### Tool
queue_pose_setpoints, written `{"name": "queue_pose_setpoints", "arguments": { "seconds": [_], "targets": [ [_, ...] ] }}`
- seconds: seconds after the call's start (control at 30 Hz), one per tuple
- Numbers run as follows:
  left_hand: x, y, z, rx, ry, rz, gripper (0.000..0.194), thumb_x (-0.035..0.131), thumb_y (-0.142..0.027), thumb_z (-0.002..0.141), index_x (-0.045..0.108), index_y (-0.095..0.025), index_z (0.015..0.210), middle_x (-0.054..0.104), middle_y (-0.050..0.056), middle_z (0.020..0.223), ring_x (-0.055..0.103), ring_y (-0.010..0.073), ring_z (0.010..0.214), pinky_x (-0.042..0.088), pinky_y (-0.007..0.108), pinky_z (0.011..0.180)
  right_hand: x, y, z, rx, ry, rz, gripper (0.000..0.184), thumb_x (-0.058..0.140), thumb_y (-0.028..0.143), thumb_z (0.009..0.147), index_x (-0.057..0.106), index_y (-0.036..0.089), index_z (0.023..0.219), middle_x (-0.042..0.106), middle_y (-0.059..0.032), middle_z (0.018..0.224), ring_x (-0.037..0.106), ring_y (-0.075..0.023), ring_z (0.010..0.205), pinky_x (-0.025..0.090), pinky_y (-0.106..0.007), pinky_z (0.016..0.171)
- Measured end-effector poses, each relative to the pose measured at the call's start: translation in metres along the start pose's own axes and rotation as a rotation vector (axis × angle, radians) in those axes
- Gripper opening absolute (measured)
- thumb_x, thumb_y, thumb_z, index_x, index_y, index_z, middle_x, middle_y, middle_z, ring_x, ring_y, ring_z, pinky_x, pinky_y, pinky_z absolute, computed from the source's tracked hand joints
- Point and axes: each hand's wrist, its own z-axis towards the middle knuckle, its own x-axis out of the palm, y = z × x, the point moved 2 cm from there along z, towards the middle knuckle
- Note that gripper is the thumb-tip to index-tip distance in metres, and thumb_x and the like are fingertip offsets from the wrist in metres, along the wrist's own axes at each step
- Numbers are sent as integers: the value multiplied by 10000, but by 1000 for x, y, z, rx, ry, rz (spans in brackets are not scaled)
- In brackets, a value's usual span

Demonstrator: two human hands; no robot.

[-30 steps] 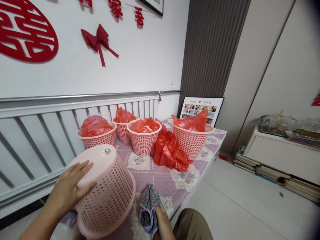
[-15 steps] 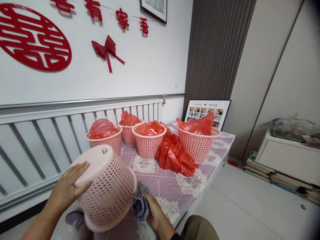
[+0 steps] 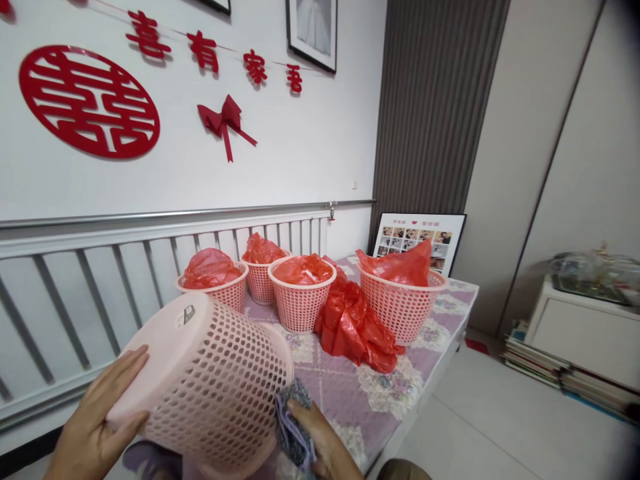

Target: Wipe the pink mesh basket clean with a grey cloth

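A pale pink perforated plastic basket (image 3: 220, 380) is tipped on its side above the near end of the table, its solid base turned to the upper left and its rim to the right. My left hand (image 3: 100, 413) grips it at the base, fingers on the flat bottom and thumb on the side. In my right hand (image 3: 320, 433) is a bunched grey and purple cloth (image 3: 294, 423), which touches the basket near its rim. The basket's inside is hidden from me.
Several pink baskets (image 3: 303, 307) with red plastic bags in them stand on the purple floral tablecloth (image 3: 340, 393). Crumpled red bags (image 3: 357, 327) lie between them. A white radiator (image 3: 100, 300) runs along the left; a low white cabinet (image 3: 580, 333) stands at right.
My left hand has shifted left and down with the basket, which now appears larger and more tilted. My right hand and the cloth have moved slightly right and down. The view has tilted up.
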Motion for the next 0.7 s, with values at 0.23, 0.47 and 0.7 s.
{"name": "queue_pose_setpoints", "arguments": {
  "seconds": [0.23, 0.47, 0.7],
  "targets": [
    [39, -29, -38, -392, -42, -283, 802, 546, -668, 912, 329, -381, 1628, 358, 69, 1729, 338, 400, 1582, 190, 664, 1328, 4, 76, -12, -386, -303, -406, 505, 859, 520, 624, 747, 183, 982, 830, -94, 989, 759, -304, 946, 572, -473, 970],
    [111, -89, -61, -1019, 17, -556, 1092, 587, -733, 845, 83, -238, 1678, 189, 181, 1768, 265, 426, 1615, 303, 647, 1283, 7, 61, -25, -984, -496, -974, 447, 689, 371, 820, 727, 210, 1235, 774, -148, 1216, 726, -326, 1149, 591, -513, 1026],
    [120, -182, -41, -1099, 35, -892, 1249, 755, -661, 743, 55, -233, 1685, 249, 204, 1757, 403, 409, 1561, 495, 516, 1193, 2, -33, -30, -1138, -309, -1512, 395, 732, 273, 839, 740, 327, 1230, 784, -112, 1162, 764, -309, 1038, 658, -411, 868]
  ]
}}
